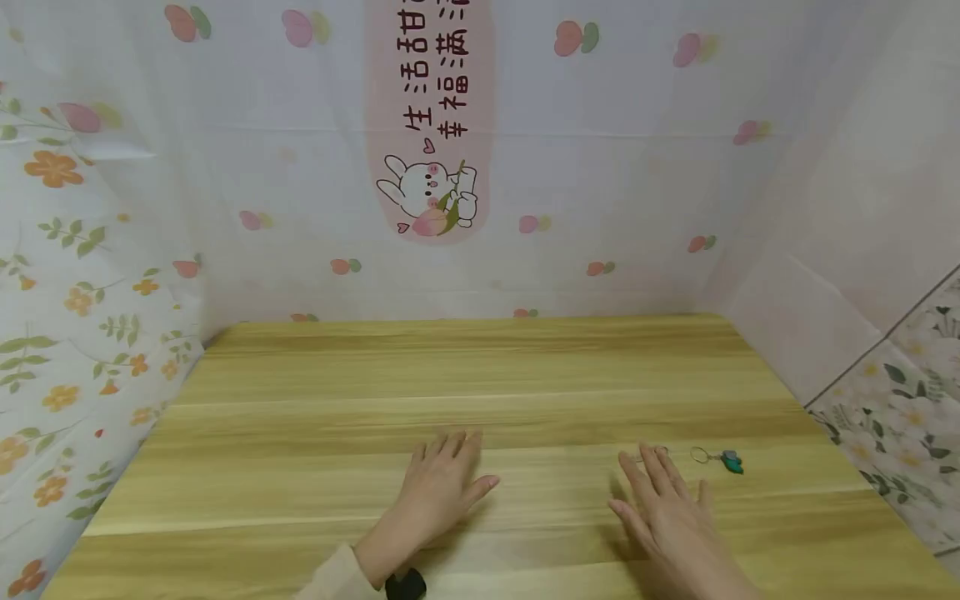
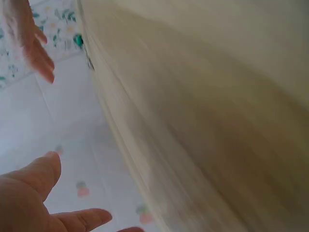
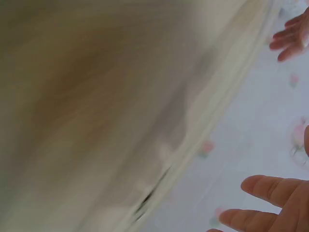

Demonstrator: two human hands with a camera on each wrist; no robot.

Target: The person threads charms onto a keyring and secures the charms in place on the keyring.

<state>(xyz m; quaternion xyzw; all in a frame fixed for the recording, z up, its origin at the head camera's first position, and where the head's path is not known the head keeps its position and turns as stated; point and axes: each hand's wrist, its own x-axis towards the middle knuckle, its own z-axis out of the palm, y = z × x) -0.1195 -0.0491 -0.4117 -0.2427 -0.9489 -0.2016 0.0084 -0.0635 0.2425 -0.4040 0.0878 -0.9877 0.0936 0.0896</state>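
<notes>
Both hands are hovering flat and spread, holding nothing, over the light wooden desk: left hand mid-desk, right hand nearest the small metal key ring with green tag just beyond its fingertips, so the pickup looks not yet begun and would need a fine pinch.

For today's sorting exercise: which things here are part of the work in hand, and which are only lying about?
In hand:
left hand, flat on the table
right hand
key ring with green tag, nearest the right hand

Lying about:
patterned backdrop
</notes>
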